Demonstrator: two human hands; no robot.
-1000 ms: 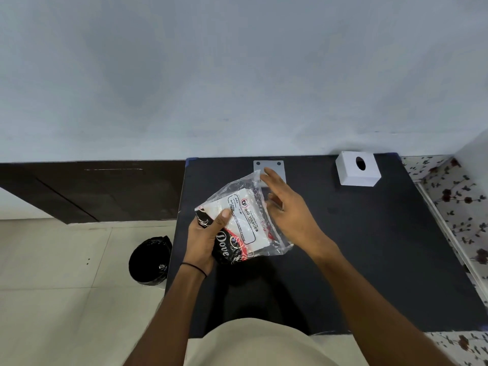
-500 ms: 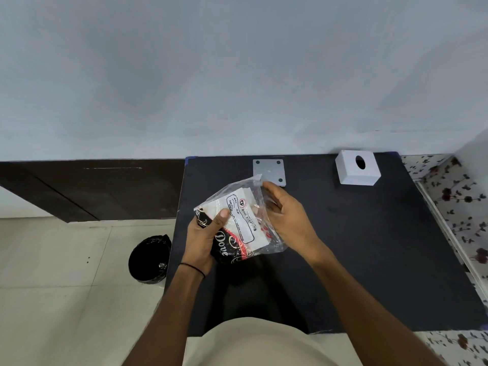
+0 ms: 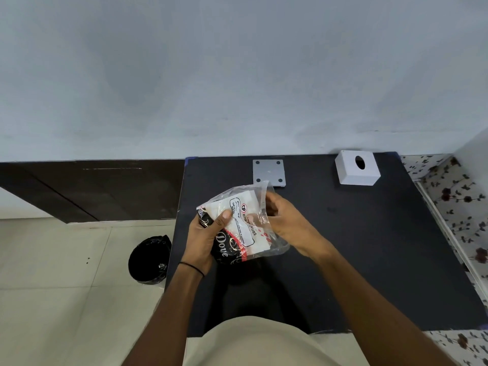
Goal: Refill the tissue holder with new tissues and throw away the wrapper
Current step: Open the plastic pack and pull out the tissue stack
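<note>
Diagonally tilted, the tissue pack (image 3: pixel 241 223) has its open end up-right, gripped by left hand (image 3: pixel 204 240) and right hand (image 3: pixel 286 224).

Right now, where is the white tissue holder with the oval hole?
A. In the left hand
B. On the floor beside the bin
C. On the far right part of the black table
C: the white tissue holder stands alone on the black table, far right, away from both hands.

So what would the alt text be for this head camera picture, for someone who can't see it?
Two bare hands hold a clear plastic tissue pack above a black table, the left hand gripping it and the right hand at its open end. A white tissue holder and grey plate sit behind; a black bin stands on the floor.
</note>
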